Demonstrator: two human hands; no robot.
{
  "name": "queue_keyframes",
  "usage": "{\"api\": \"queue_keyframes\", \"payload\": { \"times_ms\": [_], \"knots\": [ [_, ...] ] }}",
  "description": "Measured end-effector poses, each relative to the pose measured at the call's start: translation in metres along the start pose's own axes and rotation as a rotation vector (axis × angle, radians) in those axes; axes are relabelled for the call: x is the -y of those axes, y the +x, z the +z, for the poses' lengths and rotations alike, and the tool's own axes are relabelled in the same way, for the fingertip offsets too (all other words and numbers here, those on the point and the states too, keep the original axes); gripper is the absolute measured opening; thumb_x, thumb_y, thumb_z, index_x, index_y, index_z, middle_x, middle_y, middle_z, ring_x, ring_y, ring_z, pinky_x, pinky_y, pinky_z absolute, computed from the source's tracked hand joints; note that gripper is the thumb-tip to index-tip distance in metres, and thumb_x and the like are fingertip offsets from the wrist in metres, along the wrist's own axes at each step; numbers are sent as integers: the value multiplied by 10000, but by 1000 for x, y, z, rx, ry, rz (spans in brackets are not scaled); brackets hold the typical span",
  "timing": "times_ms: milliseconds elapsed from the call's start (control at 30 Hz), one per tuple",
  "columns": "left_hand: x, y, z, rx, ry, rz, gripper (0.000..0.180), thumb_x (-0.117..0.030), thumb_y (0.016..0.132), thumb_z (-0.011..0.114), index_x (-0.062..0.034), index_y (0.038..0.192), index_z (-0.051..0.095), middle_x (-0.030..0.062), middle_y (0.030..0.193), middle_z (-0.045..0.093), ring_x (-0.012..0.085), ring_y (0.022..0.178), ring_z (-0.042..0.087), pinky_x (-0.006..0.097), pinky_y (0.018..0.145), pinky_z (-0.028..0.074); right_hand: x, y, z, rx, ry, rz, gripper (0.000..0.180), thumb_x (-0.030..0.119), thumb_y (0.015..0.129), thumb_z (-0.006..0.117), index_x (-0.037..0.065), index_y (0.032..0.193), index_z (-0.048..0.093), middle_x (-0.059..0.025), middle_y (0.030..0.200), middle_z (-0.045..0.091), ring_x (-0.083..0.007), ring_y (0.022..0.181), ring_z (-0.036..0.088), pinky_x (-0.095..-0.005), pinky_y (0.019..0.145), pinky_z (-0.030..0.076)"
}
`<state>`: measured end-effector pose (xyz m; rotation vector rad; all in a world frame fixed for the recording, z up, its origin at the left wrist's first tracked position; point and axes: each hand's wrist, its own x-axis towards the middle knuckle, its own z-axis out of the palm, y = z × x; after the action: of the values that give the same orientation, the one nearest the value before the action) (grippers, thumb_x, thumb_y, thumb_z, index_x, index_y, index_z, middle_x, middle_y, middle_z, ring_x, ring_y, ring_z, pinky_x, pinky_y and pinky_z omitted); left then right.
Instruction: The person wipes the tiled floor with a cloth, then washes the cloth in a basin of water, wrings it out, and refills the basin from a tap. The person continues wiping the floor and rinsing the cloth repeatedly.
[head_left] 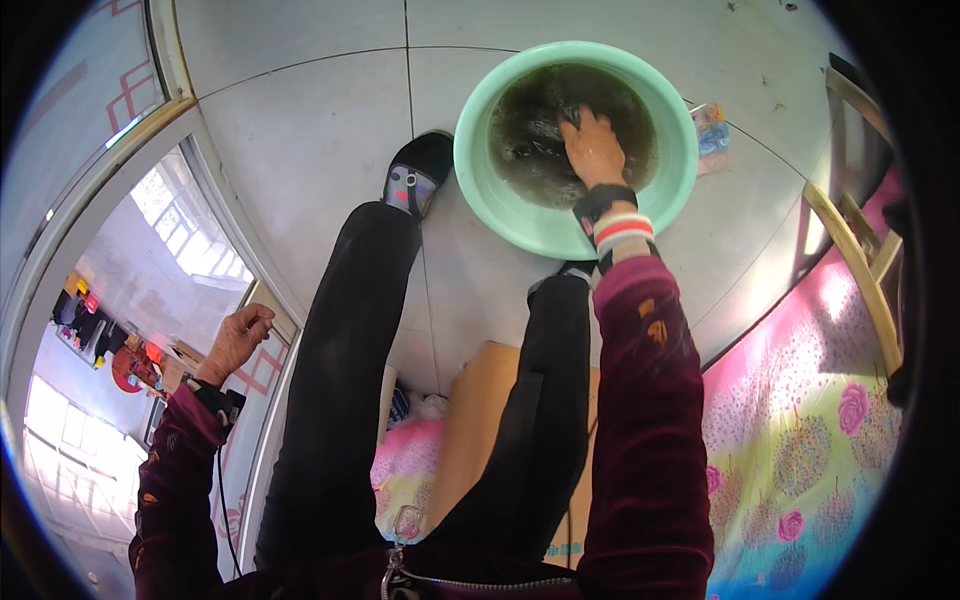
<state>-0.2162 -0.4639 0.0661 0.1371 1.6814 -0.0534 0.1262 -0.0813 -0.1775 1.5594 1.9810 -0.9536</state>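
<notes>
A pale green plastic basin (pixel 478 190) of murky brownish water stands on the floor in front of me. Dark wet cloth (pixel 540 135) lies in the water, mostly sunk, so its shape is unclear. My right hand (pixel 596 150) reaches into the basin with its fingers curled on a bunched part of the cloth; the fingertips are partly hidden. Off to the left, well away from the basin, my left hand (pixel 237 340) is raised with its fingers loosely curled in and nothing visible in them.
Beside the basin on the right lies a small blue and red packet (pixel 711 135). A wooden frame (pixel 855 270) and a flowered cloth cover (pixel 800 440) are at right. Between my legs is a cardboard box (pixel 470 410). A glazed door (pixel 225 190) runs along the left.
</notes>
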Motion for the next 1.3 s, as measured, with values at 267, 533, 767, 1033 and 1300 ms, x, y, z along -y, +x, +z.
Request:
{"api": "queue_keyframes", "payload": {
  "times_ms": [267,533,767,1033,1300],
  "knots": [
    [-13,-10,16,36,12,62,139,-145,890,514,-31,959,554,9,764,544,96,684,523,243,638,453,9,-139,-64,-140,664,-88,70,92,782,621,56,840,604,-40,775,506,-143,667,475,-267,612,414],
    [-27,-10,28,33,-26,97,148,-138,882,527,-25,971,559,19,749,560,110,688,545,259,654,458,3,-127,-50,-235,415,-120,251,113,763,642,73,997,558,-74,909,551,-212,748,558,-343,686,462],
    [5,-7,31,23,-25,32,144,-160,896,532,-30,953,561,2,765,550,89,682,520,238,635,455,6,-42,14,-128,79,158,383,271,745,692,30,1010,558,-134,993,606,-317,952,591,-414,814,471],
    [10,-12,33,40,-19,22,129,-144,897,521,-33,953,555,-1,773,540,81,685,512,236,641,455,7,-91,-10,-244,324,-136,202,155,749,662,72,861,516,-97,844,528,-302,777,541,-401,643,438],
    [-21,-19,41,65,-27,109,118,-130,898,494,-32,942,545,1,777,538,92,685,523,236,642,458,37,-225,-121,-39,827,-298,184,-5,760,604,-13,872,458,-129,878,506,-218,687,479,-282,638,421]
  ]
}}
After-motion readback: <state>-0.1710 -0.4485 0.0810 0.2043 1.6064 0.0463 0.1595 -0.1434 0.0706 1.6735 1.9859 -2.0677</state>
